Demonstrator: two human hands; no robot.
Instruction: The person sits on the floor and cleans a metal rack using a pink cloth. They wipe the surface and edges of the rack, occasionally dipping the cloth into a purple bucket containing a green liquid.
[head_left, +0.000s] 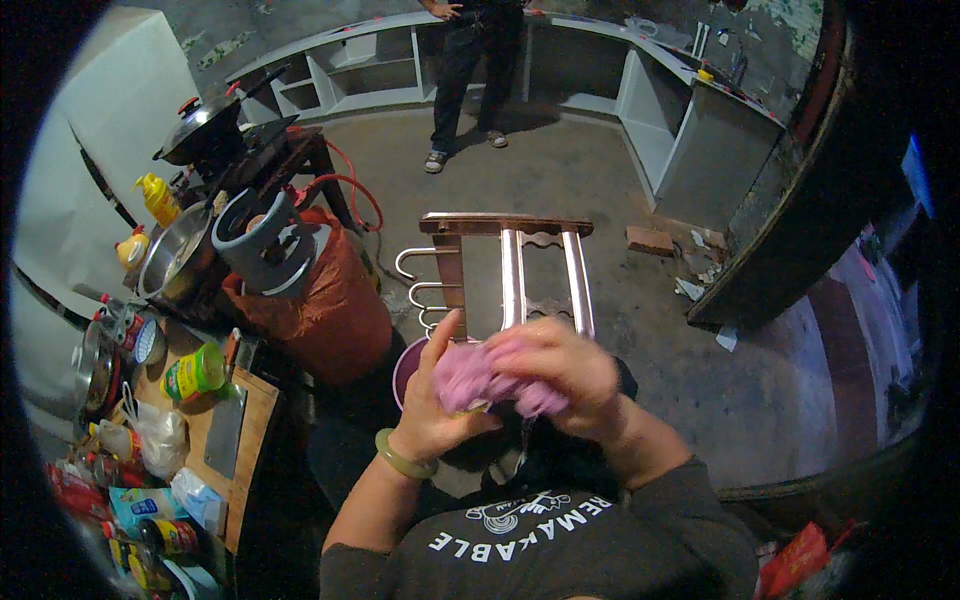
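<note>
A crumpled pink cloth (466, 377) is bunched up between my two hands in front of my torso. My left hand (435, 416), with a green bangle at its wrist, holds it from the left, thumb and fingers spread around it. My right hand (559, 364) is blurred and grips the cloth from above and the right. Below them, the rim of a purple basin (400, 379) shows; the hands hide most of it. Just beyond stands a copper-coloured metal rack (511, 270) with curved hooks (427, 253) on its left side.
On my left are a gas cylinder (259, 232), a red-orange bag (337, 315), a metal bowl (169, 262) and a wooden board (251, 420) bearing a cleaver (226, 431). Ahead, a person (472, 75) stands before low white shelving (375, 101). A brick (649, 241) lies right.
</note>
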